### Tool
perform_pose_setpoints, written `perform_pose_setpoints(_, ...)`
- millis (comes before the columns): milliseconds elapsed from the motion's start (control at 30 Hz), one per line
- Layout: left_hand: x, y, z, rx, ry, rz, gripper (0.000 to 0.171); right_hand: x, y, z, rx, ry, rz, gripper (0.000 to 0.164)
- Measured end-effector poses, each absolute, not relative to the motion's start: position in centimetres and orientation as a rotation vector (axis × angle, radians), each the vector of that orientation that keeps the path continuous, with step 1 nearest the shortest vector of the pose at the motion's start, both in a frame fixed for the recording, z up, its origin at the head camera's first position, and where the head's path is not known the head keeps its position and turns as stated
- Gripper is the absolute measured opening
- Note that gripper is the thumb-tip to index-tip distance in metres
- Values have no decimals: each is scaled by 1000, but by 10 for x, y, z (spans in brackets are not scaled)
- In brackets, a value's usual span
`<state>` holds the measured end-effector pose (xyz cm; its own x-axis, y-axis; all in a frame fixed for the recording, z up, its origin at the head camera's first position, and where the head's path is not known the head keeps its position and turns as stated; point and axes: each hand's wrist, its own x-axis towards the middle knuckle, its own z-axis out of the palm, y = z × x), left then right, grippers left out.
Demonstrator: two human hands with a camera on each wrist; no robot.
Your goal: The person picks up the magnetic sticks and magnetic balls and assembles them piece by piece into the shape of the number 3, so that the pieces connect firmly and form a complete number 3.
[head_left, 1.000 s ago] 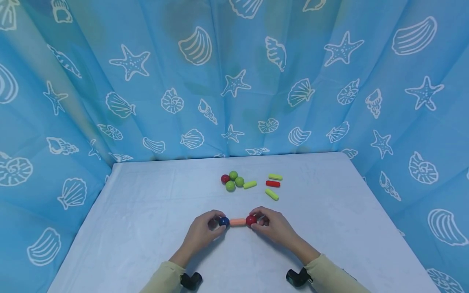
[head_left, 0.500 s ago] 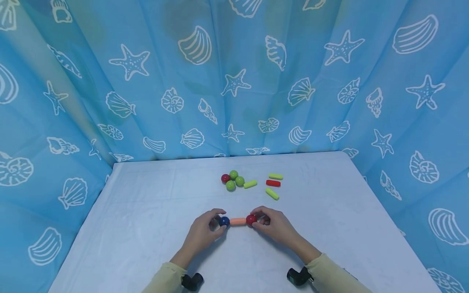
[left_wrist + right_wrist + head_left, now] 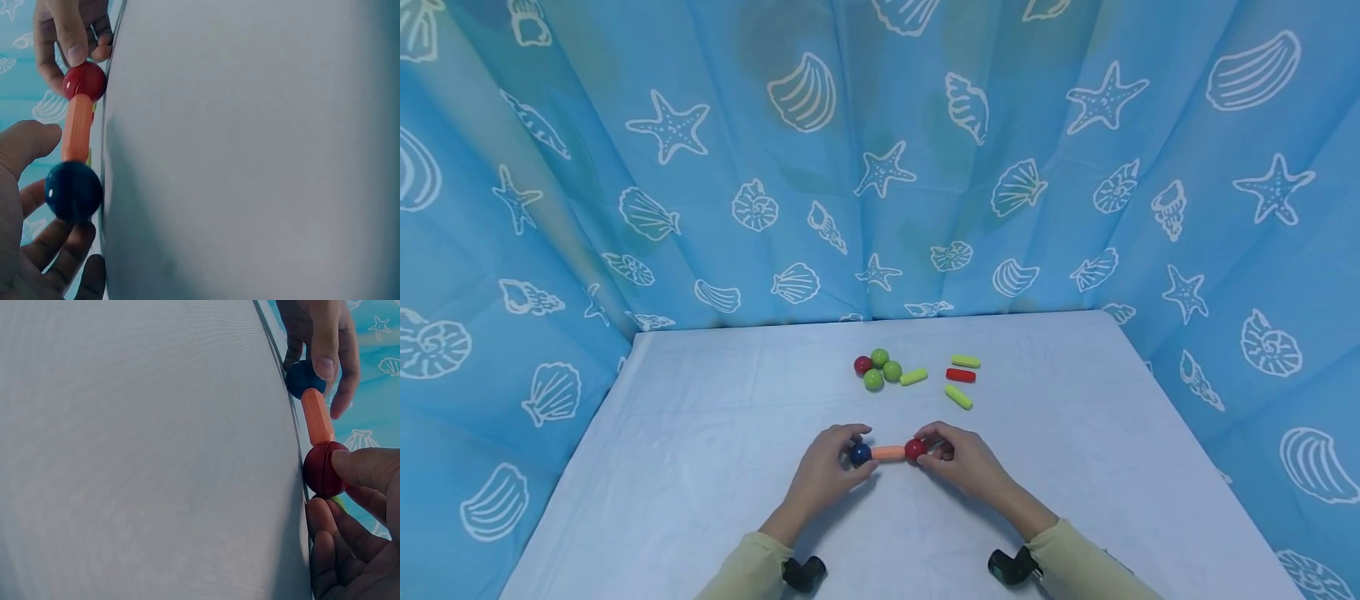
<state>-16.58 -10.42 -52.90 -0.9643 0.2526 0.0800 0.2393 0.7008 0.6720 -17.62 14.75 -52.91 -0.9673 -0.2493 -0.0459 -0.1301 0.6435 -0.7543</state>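
On the near, middle part of the bench (image 3: 715, 417), an orange rod (image 3: 890, 453) is being held in line between a blue ball (image 3: 861, 454) at its left end and a red ball (image 3: 915, 450) at its right; whether any weight is being borne by the bench cannot be told. The red ball is being pinched between thumb and fingers by the right grip (image 3: 961, 458). The left grip (image 3: 831, 462) is being held part-open around the blue ball, its thumb being shown clear of it in the left wrist view, so no firm hold is being given there. The left end is apparently being settled or re-gripped. For this to be done well, the red ball should be being held steady, pressure should be being applied straight along the rod, and sideways twisting should be being avoided, lest a joint be parted.
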Motion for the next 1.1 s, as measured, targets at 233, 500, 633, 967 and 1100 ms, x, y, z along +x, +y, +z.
perform_pose_setpoints(233, -173, -87, -530, 465, 2888, 1132, 50, -176, 148, -528, -301, 2708, -1240, 35)
perform_pose_setpoints(500, -176, -73, -530, 540, 2900, 1125, 46, -176, 150, -531, -352, 2716, -1251, 33)
perform_pose_setpoints(633, -178, -66, -530, 575, 2913, 1104, 43, -176, 150, -531, -348, 2713, -1252, 33)
perform_pose_setpoints(967, -181, -57, -533, 683, 2973, 1079, 38, -177, 150, -532, -342, 2699, -1281, 29)
perform_pose_setpoints(1100, -180, -56, -533, 651, 2973, 1081, 35, -178, 150, -533, -358, 2706, -1288, 28)
